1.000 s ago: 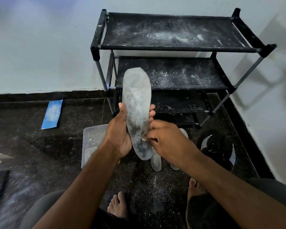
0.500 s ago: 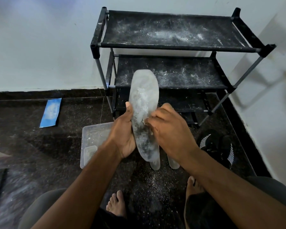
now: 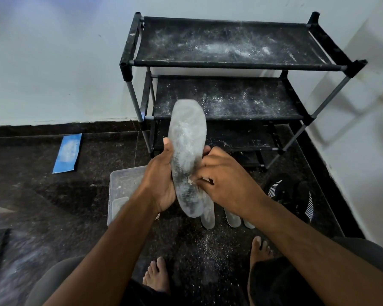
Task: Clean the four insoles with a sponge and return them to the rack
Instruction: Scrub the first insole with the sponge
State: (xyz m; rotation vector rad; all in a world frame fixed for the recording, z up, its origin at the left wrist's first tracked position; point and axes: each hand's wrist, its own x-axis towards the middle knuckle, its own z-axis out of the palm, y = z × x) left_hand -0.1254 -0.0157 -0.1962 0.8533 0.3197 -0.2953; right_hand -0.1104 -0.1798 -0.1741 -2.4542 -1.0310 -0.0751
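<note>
A grey, powder-dusted insole [image 3: 187, 140] stands upright in front of me, and my left hand [image 3: 158, 180] grips its lower half from the left. My right hand [image 3: 224, 182] holds a small pale sponge [image 3: 191, 179], mostly hidden under the fingers, against the insole's right edge. Three more insoles [image 3: 208, 218] lie on the dark floor beneath my hands, only their ends showing. The black rack [image 3: 230, 65] with dusty shelves stands behind against the wall.
A clear plastic tub [image 3: 122, 188] sits on the floor left of my hands. A blue card [image 3: 68, 153] lies further left. Black striped slippers [image 3: 296, 195] rest at the right near the wall. My bare feet [image 3: 157, 277] are below.
The insole has shifted and turned slightly in my left hand. My right hand with the sponge has moved down along the insole's right edge.
</note>
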